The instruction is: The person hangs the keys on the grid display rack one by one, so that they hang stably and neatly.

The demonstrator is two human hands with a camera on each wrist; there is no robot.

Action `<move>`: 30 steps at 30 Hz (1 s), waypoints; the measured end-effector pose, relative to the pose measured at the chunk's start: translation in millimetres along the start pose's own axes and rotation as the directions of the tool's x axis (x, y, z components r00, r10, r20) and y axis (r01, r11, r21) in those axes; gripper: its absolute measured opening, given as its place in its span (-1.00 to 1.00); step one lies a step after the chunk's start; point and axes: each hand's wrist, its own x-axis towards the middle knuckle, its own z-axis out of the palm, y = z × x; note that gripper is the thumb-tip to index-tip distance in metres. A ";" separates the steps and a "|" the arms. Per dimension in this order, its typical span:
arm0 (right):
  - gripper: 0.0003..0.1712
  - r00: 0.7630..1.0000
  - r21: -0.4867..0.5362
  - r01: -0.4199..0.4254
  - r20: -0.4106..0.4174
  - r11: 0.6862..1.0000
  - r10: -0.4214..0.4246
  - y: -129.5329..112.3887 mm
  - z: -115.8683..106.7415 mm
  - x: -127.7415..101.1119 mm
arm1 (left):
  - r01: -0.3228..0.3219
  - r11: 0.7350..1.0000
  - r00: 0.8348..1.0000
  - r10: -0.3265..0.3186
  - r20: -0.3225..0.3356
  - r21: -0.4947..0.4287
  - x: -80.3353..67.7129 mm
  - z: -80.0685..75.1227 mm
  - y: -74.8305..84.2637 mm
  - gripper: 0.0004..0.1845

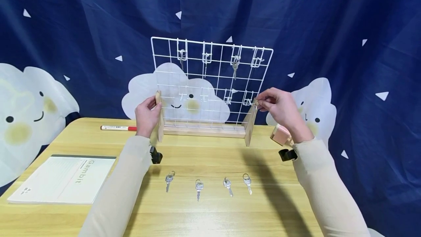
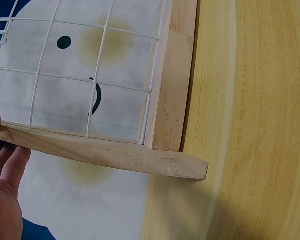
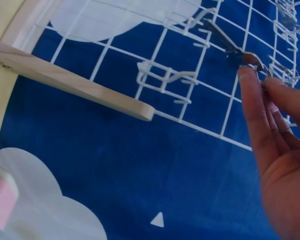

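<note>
Four keys (image 1: 207, 185) on table (image 1: 204, 215), notebook (image 1: 64, 178) left, marker (image 1: 118, 128) behind.

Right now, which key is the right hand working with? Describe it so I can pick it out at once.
Find the white wire grid rack standing in its wooden base on the light wooden table. At its lower right corner, the right hand pinches a small silver key beside a white hook. Unlike the four keys lying flat on the table, it is held up at the grid.
</note>
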 end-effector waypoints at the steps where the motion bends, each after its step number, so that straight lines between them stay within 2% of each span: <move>1: -0.89 1.000 -0.007 -0.001 -0.008 1.000 0.001 -1.7 -1.3 1.4 | 0.000 1.000 1.000 0.000 -0.001 0.000 0.0 0.0 0.2 -0.60; 14: -0.88 0.994 -0.108 0.027 -0.098 0.994 -0.038 -17.5 -18.7 21.5 | 0.006 1.000 1.000 -0.006 -0.002 0.002 0.0 0.6 -0.7 -0.60; 30: -0.85 0.975 -0.085 -0.021 -0.222 0.996 0.001 -44.9 -35.4 50.1 | 0.016 1.000 1.000 -0.016 0.001 0.007 0.1 0.6 -1.0 -0.60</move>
